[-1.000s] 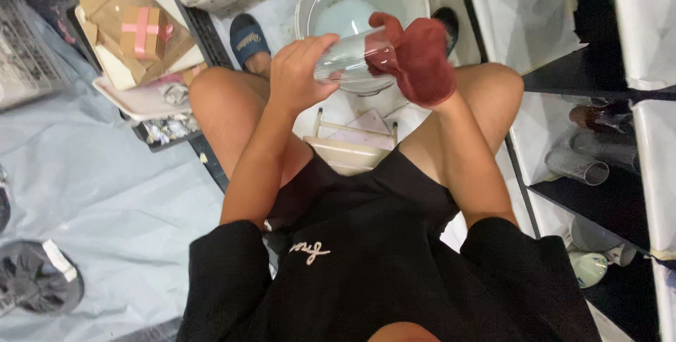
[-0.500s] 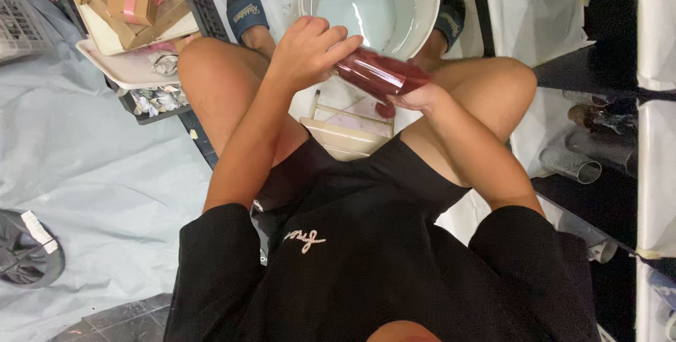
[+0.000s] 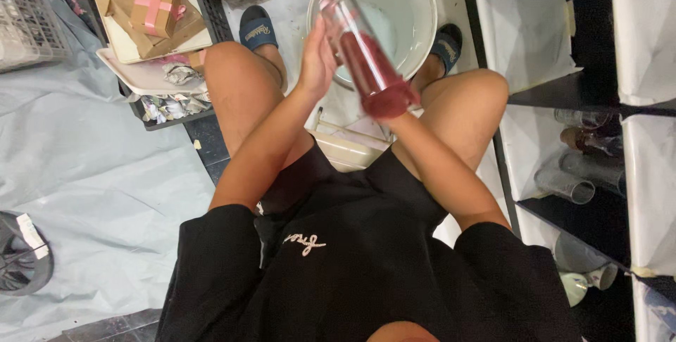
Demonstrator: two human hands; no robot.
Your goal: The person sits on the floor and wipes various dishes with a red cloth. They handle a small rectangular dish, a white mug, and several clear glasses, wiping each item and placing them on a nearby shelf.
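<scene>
A: Item in hand?

B: One tall clear glass cylinder [image 3: 362, 50], smooth, round in section, its lower part filled by something dark red, probably a cloth. It is held above the person's knees, over the near rim of the round white plastic basin [image 3: 422, 4].

A: Axis?

B: Long axis tilted: the open mouth points up and left, away from the person and over the basin; the red end points down, toward the lap.

A: Hands?

B: Left hand [image 3: 317, 60] lies flat along the cylinder's left side, fingers extended and touching the glass. Right hand [image 3: 391, 99] is mostly hidden by the red material at the lower end; its fingers appear closed round that end, though I cannot tell exactly.

A: Counts, surroundings?

B: One basin, holding shallow pale water. Two dark blue slip-on sandals [image 3: 257, 29], one either side of the basin. One brown cardboard box taped with a pink cross [image 3: 155, 8], on a tray at left. Several more clear glass tubes [image 3: 563, 184] lie on the dark shelf at right; number unclear.
</scene>
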